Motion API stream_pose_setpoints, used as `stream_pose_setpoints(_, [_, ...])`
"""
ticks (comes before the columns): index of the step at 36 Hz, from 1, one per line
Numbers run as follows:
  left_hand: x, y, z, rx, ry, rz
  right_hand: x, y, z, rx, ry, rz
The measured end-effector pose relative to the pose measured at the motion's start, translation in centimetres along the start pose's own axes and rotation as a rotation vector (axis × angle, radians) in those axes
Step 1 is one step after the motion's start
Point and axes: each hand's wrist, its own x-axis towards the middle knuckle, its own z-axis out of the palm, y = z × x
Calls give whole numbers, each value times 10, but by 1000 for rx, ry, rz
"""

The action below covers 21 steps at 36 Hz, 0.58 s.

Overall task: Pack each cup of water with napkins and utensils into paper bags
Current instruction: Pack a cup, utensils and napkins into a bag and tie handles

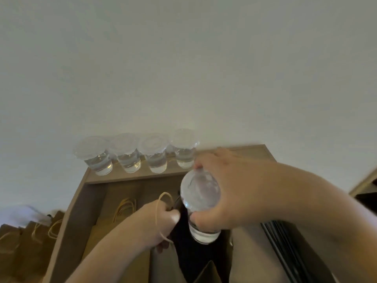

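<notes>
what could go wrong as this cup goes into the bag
The right hand grips the cup by its sides; a squeeze could pop the lid and spill. The left hand holds just one edge of the bag, so the mouth may sag and catch the cup.

Right hand (230,190): grips a clear lidded cup of water (201,203) by its side, tilted, base over the dark open mouth of the paper bag (246,260).
Left hand (161,223): holds the bag's left rim, its twine handle (161,199) looped over the knuckles.
Other cups (130,158): four, lidded, part-filled, in a row at the table (77,211) far edge, against the white wall (183,68).
Flat bags (124,207): lying on the table left of the open one, handles showing.
Lower left: more brown bags (24,242) beside the table, blurred.
</notes>
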Motion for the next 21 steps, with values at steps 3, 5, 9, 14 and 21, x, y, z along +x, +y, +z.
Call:
stream_pose_setpoints(3, [-2, -9, -3, 85, -15, -62, 2, -7, 25, -49, -76, -7])
stream_pose_setpoints(5, [-4, -12, -3, 89, 5, -103, 5, -15, 38, -104, -121, -51])
stream_pose_setpoints(9, [-9, -17, -4, 49, 6, -110, 9, -34, 52, -247, -132, -136])
stream_pose_setpoints(14, [-9, -35, -12, 27, -65, -42, 9, -58, 61, -248, -141, -125])
stream_pose_setpoints(21, [-10, -42, -17, 91, -67, 2, 38, -76, 88, -416, -285, -10])
